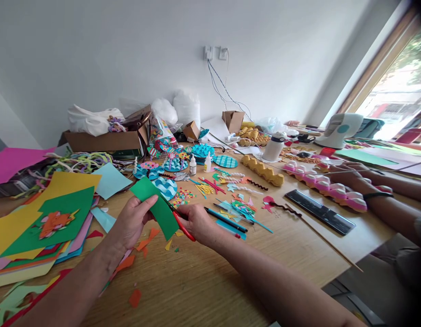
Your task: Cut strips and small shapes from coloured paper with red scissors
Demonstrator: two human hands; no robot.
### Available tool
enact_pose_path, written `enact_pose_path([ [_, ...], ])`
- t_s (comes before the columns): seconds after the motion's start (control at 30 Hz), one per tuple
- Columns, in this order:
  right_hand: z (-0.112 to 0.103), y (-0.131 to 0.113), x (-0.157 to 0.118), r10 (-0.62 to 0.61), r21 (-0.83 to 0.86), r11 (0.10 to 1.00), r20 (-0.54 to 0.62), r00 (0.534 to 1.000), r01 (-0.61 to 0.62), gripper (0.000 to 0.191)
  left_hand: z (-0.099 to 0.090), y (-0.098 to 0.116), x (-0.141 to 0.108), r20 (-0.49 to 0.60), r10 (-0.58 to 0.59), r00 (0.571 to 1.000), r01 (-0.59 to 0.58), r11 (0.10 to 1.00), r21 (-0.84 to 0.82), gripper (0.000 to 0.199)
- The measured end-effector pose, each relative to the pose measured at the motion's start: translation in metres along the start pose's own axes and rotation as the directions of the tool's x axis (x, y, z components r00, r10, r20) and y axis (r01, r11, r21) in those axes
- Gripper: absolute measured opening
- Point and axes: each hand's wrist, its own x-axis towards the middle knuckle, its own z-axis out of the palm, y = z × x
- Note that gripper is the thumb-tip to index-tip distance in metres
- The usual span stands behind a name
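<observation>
My left hand [137, 218] pinches a strip of green paper [164, 219] between thumb and fingers, holding it above the table. Closed around red-handled scissors [185, 229], my right hand [200, 222] is close by on the right. The dark scissor blades lie at the paper's right edge; how far they cut into it I cannot tell. Below the hands, orange paper scraps [147, 238] lie scattered on the wood. A green sheet [67, 218] with orange cut-out shapes [56, 223] on it rests on the paper stack to the left.
Glue bottles [192, 165], blue pens [227, 220] and a black tray-like object [319, 211] lie beyond my hands. On the right, another person's hands [350, 179] are at a pink-painted egg-carton strip [328, 187]. A thin stick [333, 245] points toward the table's front edge.
</observation>
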Motion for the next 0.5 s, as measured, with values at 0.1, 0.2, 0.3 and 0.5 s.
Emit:
enact_pose_path([
  [0.1, -0.0015, -0.0024, -0.0008, 0.005, -0.026, 1.000, 0.003, 1.000, -0.005, 0.031, 0.0004, -0.0016, -0.0004, 0.009, 0.001, 1.000, -0.001, 1.000, 0.029, 0.018],
  [0.2, -0.0025, -0.0036, -0.0014, -0.002, -0.031, 1.000, 0.001, 1.000, 0.002, 0.032, 0.0021, -0.0025, -0.0019, 0.020, -0.018, 1.000, 0.017, 0.998, 0.059, 0.018],
  [0.3, -0.0027, -0.0041, -0.0018, -0.009, -0.024, 1.000, 0.003, 1.000, 0.009, 0.031, 0.0035, -0.0033, -0.0027, 0.037, -0.035, 0.999, 0.033, 0.998, 0.053, 0.023],
  [0.5, -0.0022, -0.0055, -0.0030, 0.019, -0.014, 1.000, 0.004, 1.000, -0.019, 0.030, 0.0043, -0.0040, -0.0027, 0.051, -0.050, 0.997, 0.050, 0.999, 0.006, 0.016],
])
